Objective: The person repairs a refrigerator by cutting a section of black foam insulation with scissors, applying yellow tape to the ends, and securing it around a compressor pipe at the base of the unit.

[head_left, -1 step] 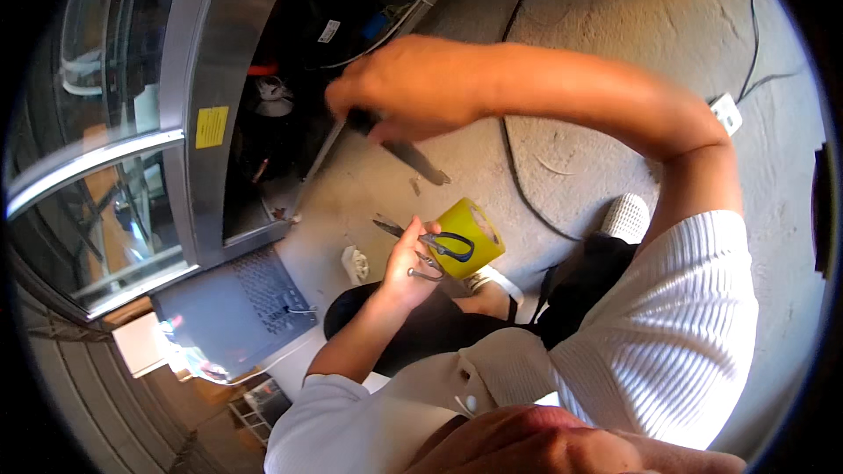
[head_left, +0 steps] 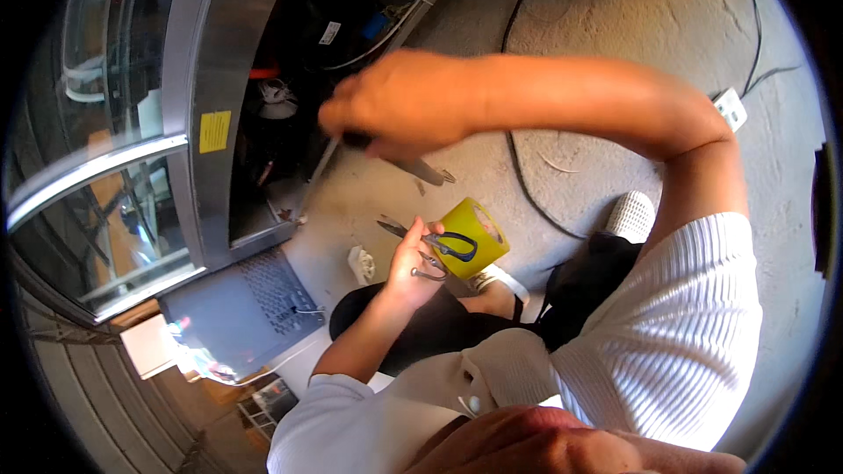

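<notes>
My left hand is closed around a pair of scissors with dark handles and a wide roll of yellow-green tape. The scissors lie across the roll, their blades pointing left. My right hand, blurred by motion, is stretched out in front of the dark opening of a metal cabinet. Its fingers are wrapped round a dark-handled tool with a flat greyish end, which points down and to the right; the blur hides what kind it is.
A laptop lies open at the lower left, close to the cabinet's base. Crumpled white material is on the concrete floor. A black cable crosses the floor on the right; a white power strip lies beyond my right elbow.
My right hand has shifted slightly left and toward me with the tool. The left hand still holds the scissors and tape roll; the whole view has moved a little.
</notes>
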`<control>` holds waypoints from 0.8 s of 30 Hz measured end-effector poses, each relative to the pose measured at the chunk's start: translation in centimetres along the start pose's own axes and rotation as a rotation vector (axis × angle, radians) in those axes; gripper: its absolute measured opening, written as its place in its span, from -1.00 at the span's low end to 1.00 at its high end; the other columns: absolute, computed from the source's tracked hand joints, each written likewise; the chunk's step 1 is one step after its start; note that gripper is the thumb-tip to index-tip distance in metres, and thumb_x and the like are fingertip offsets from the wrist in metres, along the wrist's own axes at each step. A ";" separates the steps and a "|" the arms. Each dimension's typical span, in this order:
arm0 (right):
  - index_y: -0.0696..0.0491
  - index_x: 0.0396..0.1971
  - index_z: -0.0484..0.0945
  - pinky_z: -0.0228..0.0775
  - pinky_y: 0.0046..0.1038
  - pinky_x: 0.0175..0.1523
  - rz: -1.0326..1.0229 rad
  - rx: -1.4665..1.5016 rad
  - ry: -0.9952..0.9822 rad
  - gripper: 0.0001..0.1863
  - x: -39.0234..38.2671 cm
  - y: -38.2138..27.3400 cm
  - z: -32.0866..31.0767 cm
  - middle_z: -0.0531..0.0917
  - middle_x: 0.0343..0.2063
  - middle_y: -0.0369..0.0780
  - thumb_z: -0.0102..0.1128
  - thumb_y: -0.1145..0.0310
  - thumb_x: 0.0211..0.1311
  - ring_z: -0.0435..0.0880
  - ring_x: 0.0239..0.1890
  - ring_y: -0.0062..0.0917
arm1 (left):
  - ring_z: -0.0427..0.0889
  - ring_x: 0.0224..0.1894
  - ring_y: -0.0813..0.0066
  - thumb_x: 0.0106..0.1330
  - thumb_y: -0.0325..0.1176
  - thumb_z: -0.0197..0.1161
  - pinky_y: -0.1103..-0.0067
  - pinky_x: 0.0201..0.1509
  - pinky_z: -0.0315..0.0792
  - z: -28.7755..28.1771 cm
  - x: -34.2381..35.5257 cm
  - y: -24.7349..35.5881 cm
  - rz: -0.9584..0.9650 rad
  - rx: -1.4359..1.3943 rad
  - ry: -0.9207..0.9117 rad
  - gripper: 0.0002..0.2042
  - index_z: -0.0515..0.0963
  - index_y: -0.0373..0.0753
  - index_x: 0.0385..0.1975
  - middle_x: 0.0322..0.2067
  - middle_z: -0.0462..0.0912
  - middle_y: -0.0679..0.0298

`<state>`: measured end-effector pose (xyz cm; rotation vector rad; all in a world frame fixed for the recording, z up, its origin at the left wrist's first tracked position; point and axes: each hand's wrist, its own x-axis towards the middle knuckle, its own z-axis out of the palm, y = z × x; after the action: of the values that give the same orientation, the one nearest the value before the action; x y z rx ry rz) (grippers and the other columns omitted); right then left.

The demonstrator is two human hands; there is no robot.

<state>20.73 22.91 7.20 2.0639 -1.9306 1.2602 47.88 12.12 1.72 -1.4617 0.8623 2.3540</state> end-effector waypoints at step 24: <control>0.13 -0.33 0.51 0.58 -0.28 -0.31 -0.155 0.796 -0.015 -0.80 -15.0 -4.9 8.7 0.39 0.04 -0.07 0.18 0.32 0.11 0.66 -0.38 -0.20 | 0.60 -0.39 0.40 0.40 0.22 -0.19 0.56 -0.38 0.51 1.6 6.1 0.5 -0.058 0.231 0.171 -0.49 0.42 -0.15 -0.34 -0.42 0.58 0.20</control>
<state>31.04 31.52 -4.82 2.4497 -1.3324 2.2212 43.53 12.03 -2.92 -1.5825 1.0780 2.0321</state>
